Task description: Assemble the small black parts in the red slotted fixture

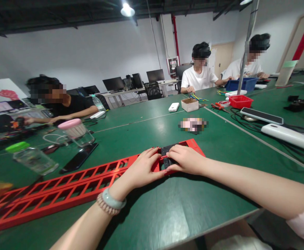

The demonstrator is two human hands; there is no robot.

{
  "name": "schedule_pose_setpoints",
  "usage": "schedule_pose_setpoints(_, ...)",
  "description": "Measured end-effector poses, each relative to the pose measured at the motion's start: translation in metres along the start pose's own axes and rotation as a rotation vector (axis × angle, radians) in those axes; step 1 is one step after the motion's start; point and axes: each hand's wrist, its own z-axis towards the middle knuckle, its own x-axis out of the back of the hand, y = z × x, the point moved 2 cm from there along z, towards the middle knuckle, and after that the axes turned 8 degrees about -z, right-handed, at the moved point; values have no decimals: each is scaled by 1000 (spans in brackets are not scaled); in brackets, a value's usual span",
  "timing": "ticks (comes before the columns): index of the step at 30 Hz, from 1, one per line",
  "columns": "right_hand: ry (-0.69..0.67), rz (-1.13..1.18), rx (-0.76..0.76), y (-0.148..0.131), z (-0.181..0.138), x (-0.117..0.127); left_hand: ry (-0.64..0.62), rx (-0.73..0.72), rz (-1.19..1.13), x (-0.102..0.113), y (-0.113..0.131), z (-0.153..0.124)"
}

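Observation:
A long red slotted frame [63,205], with two rows of rectangular openings, lies slantwise on the table. Black blocks [165,151] sit in the openings near its right end. My left hand [143,166] grips the frame just left of these blocks, fingers over the far side and thumb along the near side. Beside it, my right hand [187,159] is closed over a black block, fingertips on top and thumb at the near edge. Both thumbs come close together at the frame's front. The right hand hides part of the blocks and the frame's end.
Left of the frame lie a dark phone [79,158], a green-lidded jar [34,161] and a pink-lidded jar [76,132]. Beyond are a small box [190,105], a red bin [241,102] and a white power strip [292,137] with cables. Three people sit around the green table [152,215].

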Motion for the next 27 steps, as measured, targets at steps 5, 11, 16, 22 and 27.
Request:
schedule_pose_setpoints(5,0,21,-5,0,0,0,-26,16,3,-2,-1,1)
schedule_pose_setpoints(11,16,51,-5,-1,0,0,-32,26,16,-2,0,-1)
schedule_pose_setpoints(16,26,55,1,-1,-3,-2,-25,22,0,-2,0,-3)
schedule_pose_setpoints(22,51,69,10,-1,-5,-4,-20,20,2,-2,2,-3)
schedule_pose_setpoints(27,55,68,15,-1,-4,-6,-27,16,23,-3,2,-4)
